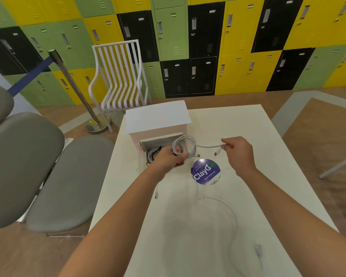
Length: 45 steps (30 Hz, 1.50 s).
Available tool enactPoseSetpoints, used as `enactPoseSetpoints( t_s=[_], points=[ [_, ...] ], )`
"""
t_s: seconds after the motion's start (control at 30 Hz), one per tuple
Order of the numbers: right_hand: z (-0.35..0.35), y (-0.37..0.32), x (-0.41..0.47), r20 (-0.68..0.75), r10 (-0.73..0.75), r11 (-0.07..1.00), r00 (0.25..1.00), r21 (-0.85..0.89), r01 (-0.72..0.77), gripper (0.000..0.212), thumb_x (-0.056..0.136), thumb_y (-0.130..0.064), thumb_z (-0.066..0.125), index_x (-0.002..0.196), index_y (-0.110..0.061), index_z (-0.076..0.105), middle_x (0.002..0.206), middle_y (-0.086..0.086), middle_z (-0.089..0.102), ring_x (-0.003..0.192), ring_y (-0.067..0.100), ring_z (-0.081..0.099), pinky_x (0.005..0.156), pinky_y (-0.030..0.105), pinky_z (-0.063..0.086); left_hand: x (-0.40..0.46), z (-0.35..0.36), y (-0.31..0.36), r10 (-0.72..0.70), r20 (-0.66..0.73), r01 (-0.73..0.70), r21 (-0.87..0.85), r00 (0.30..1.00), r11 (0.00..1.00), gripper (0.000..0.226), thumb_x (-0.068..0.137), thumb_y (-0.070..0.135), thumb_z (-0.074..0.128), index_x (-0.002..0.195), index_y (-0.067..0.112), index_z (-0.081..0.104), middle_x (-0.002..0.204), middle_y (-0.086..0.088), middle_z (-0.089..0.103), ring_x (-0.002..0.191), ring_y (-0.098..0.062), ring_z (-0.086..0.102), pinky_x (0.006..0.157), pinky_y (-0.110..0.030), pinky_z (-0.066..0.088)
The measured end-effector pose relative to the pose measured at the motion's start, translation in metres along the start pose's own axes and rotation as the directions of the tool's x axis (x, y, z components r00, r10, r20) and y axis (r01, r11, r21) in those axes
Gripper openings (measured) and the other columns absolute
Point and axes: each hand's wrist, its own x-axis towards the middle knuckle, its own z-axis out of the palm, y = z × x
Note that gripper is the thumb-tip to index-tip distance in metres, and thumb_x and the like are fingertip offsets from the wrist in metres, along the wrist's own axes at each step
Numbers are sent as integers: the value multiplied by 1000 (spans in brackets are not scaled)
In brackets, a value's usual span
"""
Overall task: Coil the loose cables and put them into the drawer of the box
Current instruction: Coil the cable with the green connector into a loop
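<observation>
A round blue sticker (205, 172) on the white table (248, 136) reads "ClayGo" and "Clean as you go".

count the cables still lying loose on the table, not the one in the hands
2: a long white cable curving across the near table, and a short one beside the left forearm. Coiled cables already sit in the drawer; more may be hidden under the arms.

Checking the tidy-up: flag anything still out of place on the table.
One white cable still sprawls loose across the near table, uncoiled. The left hand holds another cable's coil over the open drawer, its tail pinched in the right hand.
</observation>
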Motion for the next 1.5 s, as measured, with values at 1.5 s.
enactPoseSetpoints(
  t_s=[1.5],
  points=[
    [-6,-28,2,496,212,680,842,544,-491,19,93,-19,62,106,-11,72,94,1,73,66,9,55,63,23,39,7,26,15,-15,157,10,34,987,999,41,89,12,69,124,-4,55,111,-19,68,88,-17,65,86,-26,57]
  ],
)
